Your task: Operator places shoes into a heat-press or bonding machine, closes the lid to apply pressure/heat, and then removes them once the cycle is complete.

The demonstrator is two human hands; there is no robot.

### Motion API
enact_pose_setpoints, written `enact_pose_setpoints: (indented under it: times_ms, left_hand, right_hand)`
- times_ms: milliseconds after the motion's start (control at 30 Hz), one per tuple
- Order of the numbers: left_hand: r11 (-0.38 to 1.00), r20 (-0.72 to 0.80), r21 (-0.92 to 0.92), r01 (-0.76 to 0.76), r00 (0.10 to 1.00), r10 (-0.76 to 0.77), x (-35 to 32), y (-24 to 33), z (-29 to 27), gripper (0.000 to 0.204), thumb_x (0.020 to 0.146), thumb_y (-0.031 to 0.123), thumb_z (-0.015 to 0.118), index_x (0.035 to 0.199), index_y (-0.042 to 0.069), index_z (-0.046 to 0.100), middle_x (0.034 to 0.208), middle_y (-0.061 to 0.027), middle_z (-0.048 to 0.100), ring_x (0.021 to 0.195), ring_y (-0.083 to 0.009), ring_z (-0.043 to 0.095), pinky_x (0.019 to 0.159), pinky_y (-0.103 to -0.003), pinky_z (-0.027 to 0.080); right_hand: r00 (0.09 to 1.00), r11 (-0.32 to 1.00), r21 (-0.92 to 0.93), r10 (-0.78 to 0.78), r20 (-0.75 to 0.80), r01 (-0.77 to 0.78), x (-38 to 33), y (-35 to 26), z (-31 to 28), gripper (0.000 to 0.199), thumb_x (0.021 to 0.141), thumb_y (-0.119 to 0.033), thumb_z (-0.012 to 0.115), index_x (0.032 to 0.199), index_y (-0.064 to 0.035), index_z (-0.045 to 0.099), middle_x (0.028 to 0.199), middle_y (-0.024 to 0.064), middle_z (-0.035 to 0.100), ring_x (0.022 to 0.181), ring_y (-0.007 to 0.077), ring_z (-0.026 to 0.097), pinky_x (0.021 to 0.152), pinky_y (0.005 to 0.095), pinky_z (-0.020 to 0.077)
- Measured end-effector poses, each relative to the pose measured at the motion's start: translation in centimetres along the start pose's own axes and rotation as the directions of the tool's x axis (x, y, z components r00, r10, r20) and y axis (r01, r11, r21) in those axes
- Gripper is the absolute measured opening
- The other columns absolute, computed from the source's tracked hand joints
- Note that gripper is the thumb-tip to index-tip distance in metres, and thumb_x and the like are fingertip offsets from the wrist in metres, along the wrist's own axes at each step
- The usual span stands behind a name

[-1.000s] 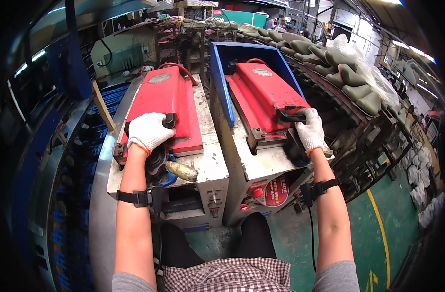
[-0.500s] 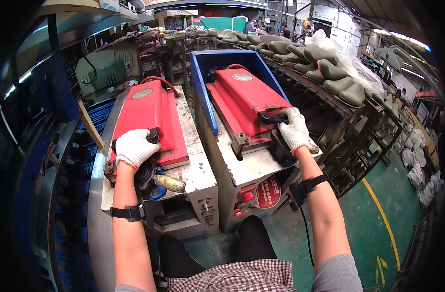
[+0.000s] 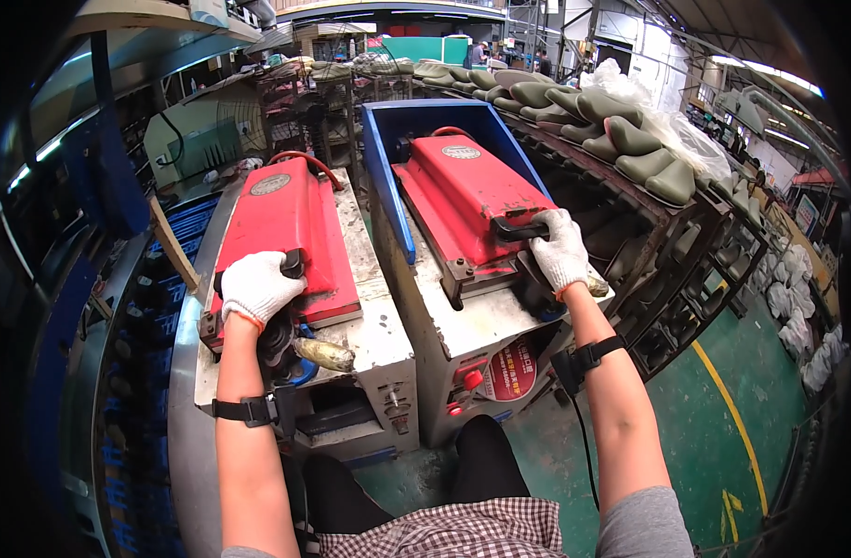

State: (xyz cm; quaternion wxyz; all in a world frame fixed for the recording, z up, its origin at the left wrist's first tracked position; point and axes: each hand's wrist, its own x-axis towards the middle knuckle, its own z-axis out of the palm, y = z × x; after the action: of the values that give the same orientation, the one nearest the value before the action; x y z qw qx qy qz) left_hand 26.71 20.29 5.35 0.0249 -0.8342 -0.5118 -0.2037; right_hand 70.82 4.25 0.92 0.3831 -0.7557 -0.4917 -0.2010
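Note:
Two red press lids lie side by side on grey machine housings in front of me. My left hand (image 3: 255, 286), in a white glove, grips the black handle (image 3: 292, 262) at the front of the left red lid (image 3: 286, 228), which lies closed. My right hand (image 3: 559, 253), also gloved, holds the black handle (image 3: 509, 229) of the right red lid (image 3: 477, 191), which is tilted up slightly at the front. A yellowish shoe part (image 3: 323, 353) pokes out below the left lid.
A blue guard (image 3: 388, 177) frames the right press. Red buttons (image 3: 471, 378) sit on its front panel. Racks of olive-green boots (image 3: 630, 139) run along the right. A blue conveyor rail (image 3: 119, 372) curves on the left. Green floor with a yellow line (image 3: 732, 418) lies lower right.
Both hands stay on their handles. The camera view has shifted, so the presses sit slightly lower and closer. The right lid appears a little more lowered.

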Motion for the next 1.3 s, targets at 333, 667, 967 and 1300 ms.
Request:
enact_pose_setpoints:
  times_ms: [333,667,967,1300]
  left_hand:
    - [1.000,-0.013,-0.024,-0.007,1.000,0.007,0.09,-0.33,0.34,0.037,0.071,0.044,0.076,0.089,0.012,0.078,0.082,-0.0166,0.073,0.079,-0.0352,0.073,0.073,-0.041,0.057]
    - [1.000,-0.005,-0.020,-0.007,1.000,0.007,0.14,-0.37,0.38,0.036,0.071,0.043,0.076,0.088,0.012,0.078,0.082,-0.0158,0.073,0.079,-0.0347,0.073,0.073,-0.041,0.057]
    - [1.000,-0.012,-0.026,-0.004,1.000,0.004,0.04,-0.28,0.31,0.036,0.071,0.044,0.075,0.088,0.012,0.078,0.081,-0.0158,0.073,0.079,-0.0350,0.073,0.073,-0.041,0.057]
    - [1.000,-0.011,-0.023,-0.009,1.000,0.009,0.10,-0.25,0.24,0.037,0.071,0.044,0.075,0.089,0.011,0.078,0.082,-0.0162,0.073,0.081,-0.0347,0.073,0.074,-0.041,0.057]
  right_hand:
    - [1.000,1.000,0.017,0.017,0.001,-0.017,-0.05,-0.27,-0.19,0.030,0.079,-0.012,0.069,0.109,-0.0132,0.069,0.113,0.0085,0.065,0.113,0.0349,0.060,0.100,0.0444,0.0500]
    - [1.000,1.000,0.013,0.009,0.005,-0.009,0.00,-0.12,-0.10,0.029,0.079,-0.013,0.071,0.108,-0.0131,0.070,0.114,0.0093,0.065,0.112,0.0351,0.060,0.099,0.0444,0.0498]
    - [1.000,1.000,0.015,0.012,0.004,-0.012,-0.02,-0.23,-0.22,0.029,0.079,-0.013,0.071,0.108,-0.0135,0.070,0.114,0.0085,0.065,0.113,0.0346,0.060,0.099,0.0442,0.0497]
    - [1.000,1.000,0.012,0.015,0.015,-0.015,0.05,-0.16,-0.27,0.030,0.079,-0.013,0.071,0.109,-0.0132,0.070,0.114,0.0088,0.064,0.113,0.0348,0.060,0.099,0.0439,0.0498]
